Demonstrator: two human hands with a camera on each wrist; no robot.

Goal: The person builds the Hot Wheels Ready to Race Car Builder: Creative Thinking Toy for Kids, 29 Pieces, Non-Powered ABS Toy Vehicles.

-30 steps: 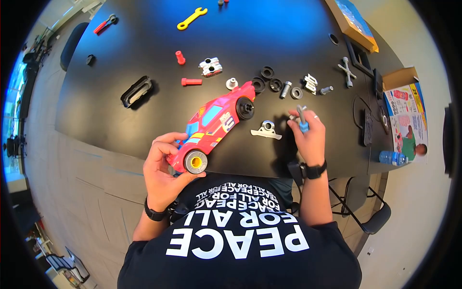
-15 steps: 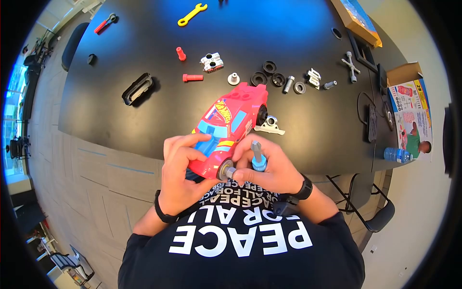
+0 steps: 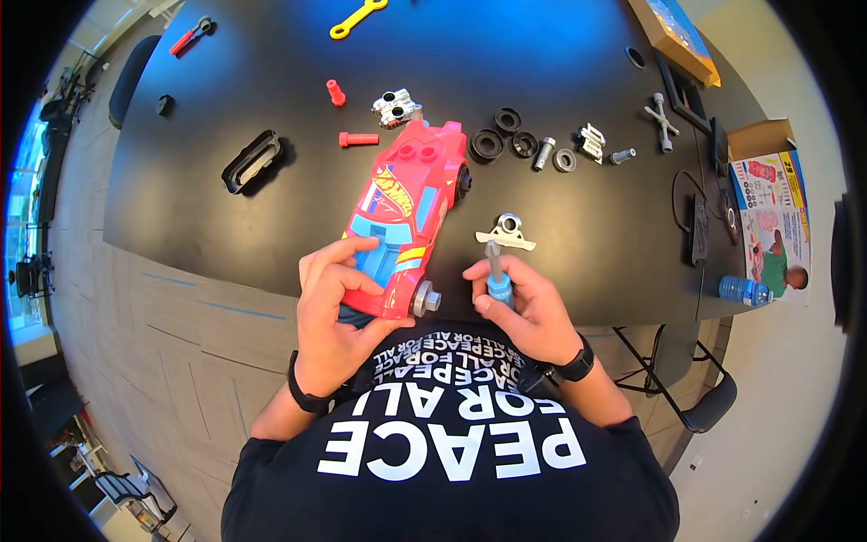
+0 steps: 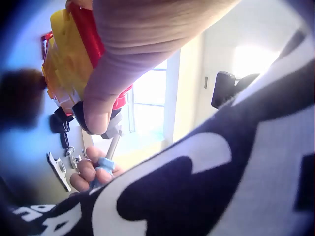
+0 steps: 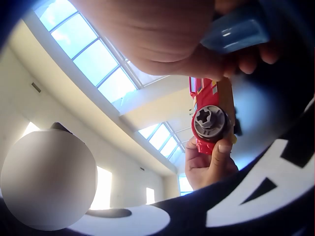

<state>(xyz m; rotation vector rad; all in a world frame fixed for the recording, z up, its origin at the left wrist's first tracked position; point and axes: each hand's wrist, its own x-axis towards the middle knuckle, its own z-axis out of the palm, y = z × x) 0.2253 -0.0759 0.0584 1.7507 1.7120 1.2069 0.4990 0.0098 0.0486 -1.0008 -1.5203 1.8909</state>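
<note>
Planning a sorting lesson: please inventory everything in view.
Toy car: 1, red, left fingers
Screwdriver: 1, blue-handled, right fingers
Bolts: 4, two red, two grey, table
Rings: 4, three black, one grey, table centre
Metallic parts: 3, silver, table
Cross wrench: 1, grey, right
Spanner: 1, yellow, far side
Tool: 1, red-handled, far left
Other pieces: several, black, table sides
Boxes: 2, multicoloured, right
Bottle: 1, blue, right
Table: 1, black, centre
Chairs: several, dark, around table
Shirt: 1, black, person
Hands: 2, bare, foreground

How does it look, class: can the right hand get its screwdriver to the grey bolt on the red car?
Probably yes: the left hand holds the red car, the grey bolt sticks out towards the right hand, and nothing visible blocks its screwdriver.
</note>
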